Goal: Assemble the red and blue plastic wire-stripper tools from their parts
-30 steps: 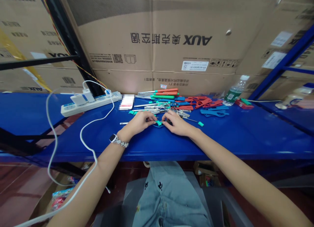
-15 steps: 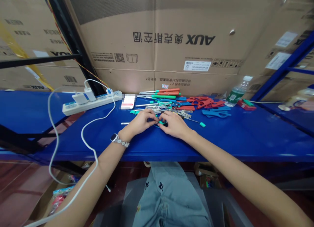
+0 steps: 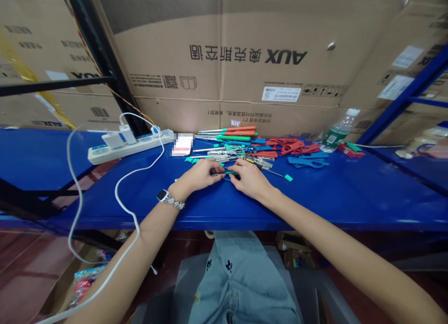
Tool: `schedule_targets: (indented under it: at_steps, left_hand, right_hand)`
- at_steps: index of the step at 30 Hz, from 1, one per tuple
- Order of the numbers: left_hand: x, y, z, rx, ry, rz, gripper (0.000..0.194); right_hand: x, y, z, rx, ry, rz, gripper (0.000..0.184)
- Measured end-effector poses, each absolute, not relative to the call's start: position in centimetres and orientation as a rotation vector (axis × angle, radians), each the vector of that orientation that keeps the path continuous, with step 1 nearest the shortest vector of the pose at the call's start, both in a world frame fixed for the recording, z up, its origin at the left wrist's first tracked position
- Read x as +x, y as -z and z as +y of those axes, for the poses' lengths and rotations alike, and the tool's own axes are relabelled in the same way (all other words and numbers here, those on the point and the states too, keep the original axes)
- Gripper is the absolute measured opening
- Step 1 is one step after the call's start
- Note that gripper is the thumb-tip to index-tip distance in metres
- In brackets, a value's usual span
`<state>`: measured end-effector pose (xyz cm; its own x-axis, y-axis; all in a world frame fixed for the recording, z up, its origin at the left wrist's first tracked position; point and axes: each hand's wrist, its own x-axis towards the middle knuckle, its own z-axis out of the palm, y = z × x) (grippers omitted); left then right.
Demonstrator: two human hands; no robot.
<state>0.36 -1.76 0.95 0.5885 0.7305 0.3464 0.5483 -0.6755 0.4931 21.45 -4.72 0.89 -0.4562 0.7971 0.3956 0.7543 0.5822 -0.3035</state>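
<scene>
Over the blue table, my left hand (image 3: 206, 172) is closed in a pinch, its thumb and fingertips at one end of a small slim green piece (image 3: 231, 173). From the other side, my right hand (image 3: 249, 175) closes its fingertips on the same piece, partly hiding it. Just beyond my fingers lie several clear-handled screwdrivers (image 3: 264, 162) and thin metal rods with green ends. To the right of my right hand, a rod ends in a green cap (image 3: 288, 177). A silver tip shows just left of my left wrist; I cannot tell whether it belongs to what I hold.
Orange- and green-handled tools (image 3: 241, 133) lie at the back, with red plastic clips (image 3: 290, 146) and blue clips (image 3: 308, 161) to their right. A water bottle (image 3: 338, 134) stands at the back right. A power strip (image 3: 131, 148) with a white cable (image 3: 117, 193) occupies the left.
My hands remain close together over the same spot. The green piece between them has turned and now looks slimmer. The silver rod left of my left wrist shows less than before.
</scene>
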Motion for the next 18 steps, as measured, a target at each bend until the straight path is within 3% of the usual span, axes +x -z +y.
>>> schedule_targets:
  at_steps: [7, 18]
  left_hand:
    - [0.9, -1.7, -1.1, 2.739, -0.643, 0.985, 0.016]
    - [0.9, -1.5, -2.5, 2.844, -0.599, 1.140, 0.019]
  right_hand:
    - [21.8, -0.5, -4.7, -1.188, -0.214, -2.229, 0.007]
    - [21.8, -0.5, -4.7, -1.177, -0.192, -2.225, 0.007]
